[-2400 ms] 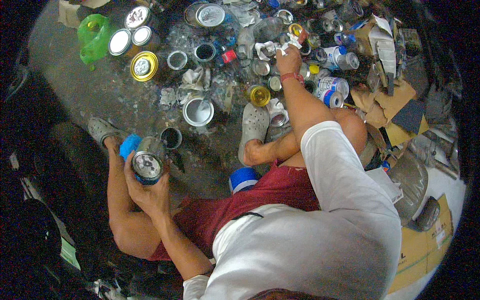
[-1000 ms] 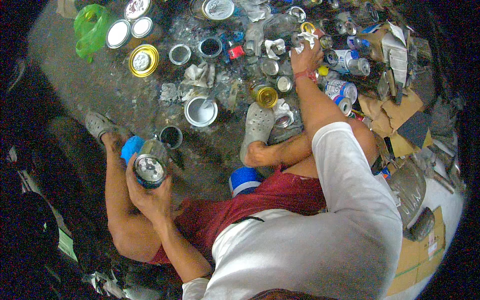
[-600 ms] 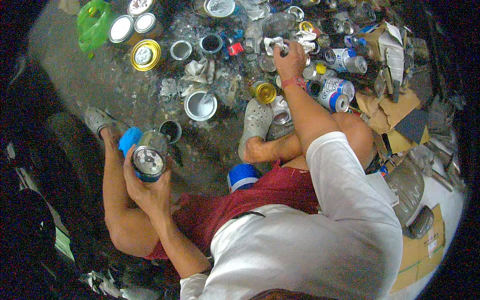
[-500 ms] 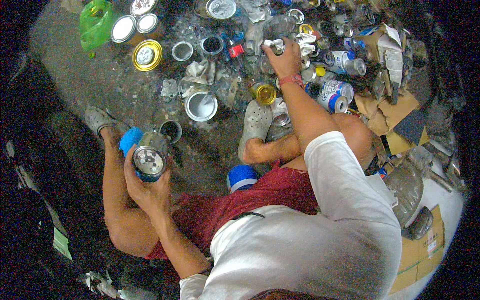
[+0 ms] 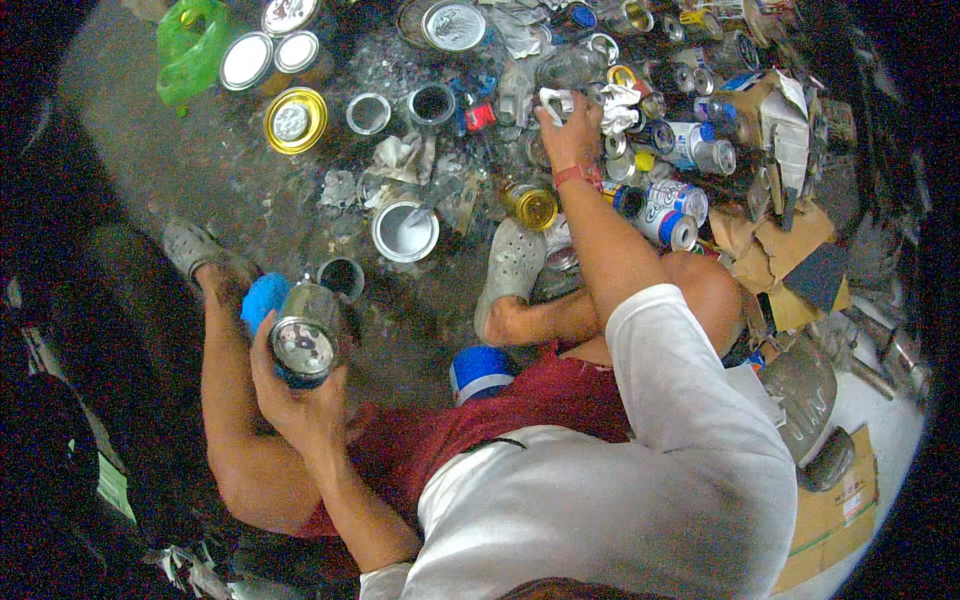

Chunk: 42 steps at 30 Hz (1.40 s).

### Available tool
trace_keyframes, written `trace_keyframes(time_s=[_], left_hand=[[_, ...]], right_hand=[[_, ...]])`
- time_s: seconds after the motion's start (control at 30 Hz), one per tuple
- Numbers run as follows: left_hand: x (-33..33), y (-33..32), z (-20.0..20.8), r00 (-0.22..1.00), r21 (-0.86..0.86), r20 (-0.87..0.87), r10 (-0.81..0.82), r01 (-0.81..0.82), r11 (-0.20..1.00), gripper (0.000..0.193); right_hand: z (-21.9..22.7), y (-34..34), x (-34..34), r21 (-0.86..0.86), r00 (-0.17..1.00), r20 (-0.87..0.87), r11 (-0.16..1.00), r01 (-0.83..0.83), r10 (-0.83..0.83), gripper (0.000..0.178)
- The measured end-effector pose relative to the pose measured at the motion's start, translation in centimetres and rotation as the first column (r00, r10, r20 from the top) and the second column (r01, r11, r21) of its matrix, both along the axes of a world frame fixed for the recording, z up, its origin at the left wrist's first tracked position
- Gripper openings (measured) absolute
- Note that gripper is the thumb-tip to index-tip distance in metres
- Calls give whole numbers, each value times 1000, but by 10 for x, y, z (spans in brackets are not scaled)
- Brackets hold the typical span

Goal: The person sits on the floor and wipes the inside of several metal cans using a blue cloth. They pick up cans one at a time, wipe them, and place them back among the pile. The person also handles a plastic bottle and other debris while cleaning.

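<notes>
My left hand is wrapped round a silvery metal can with a speckled round end toward me. A bright blue cloth shows just beyond it, by my left knee; whether my fingers touch it is hidden. My right arm stretches far out, and my right hand is closed at the fingertips on a crumpled white wad, perhaps paper or rag. Clear plastic containers and another white crumpled paper lie close by. A gold-coloured can stands nearer me, beside my right foot.
Blue-and-white cans and more cans crowd the right. An open paint can, a gold-rimmed tin and dark-filled cups stand ahead. A green plastic bag lies far left. Torn cardboard sits at the right.
The view has shifted slightly. My left hand has tilted the can a little, showing more of its side. My right hand stays at about the same spot, still at the white wad.
</notes>
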State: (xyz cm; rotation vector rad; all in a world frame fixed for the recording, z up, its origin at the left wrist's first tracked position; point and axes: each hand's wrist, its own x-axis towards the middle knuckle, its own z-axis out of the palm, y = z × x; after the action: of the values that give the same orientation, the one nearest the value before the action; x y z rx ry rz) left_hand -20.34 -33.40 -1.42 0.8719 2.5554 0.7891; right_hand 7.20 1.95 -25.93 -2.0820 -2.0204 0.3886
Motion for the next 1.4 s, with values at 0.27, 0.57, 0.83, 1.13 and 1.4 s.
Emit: trace_keyframes(time_s=[0.27, 0.57, 0.83, 1.13, 1.4], left_hand=[[1, 17, 10, 999, -31, 17, -47, 47, 998, 82], [0, 22, 15, 999, -55, 38, -18, 20, 998, 77], [-1, 18, 14, 999, -23, 14, -32, 32, 999, 76], [-2, 14, 13, 1000, 24, 2, -29, 29, 999, 77], [-2, 12, 13, 999, 57, 26, -22, 20, 998, 79]], right_hand=[[-32, 11, 20, 214, 994, -90, 976, -34, 54, 45], [-31, 26, 33, 140, 993, -108, 988, 69, -54, 26], [-32, 16, 24, 161, 987, 55, 974, -158, 151, 67], [-15, 49, 45, -351, 925, -323, 933, 77, -198, 77], [-3, 48, 57, -587, 706, -558, 809, 37, -437, 75]])
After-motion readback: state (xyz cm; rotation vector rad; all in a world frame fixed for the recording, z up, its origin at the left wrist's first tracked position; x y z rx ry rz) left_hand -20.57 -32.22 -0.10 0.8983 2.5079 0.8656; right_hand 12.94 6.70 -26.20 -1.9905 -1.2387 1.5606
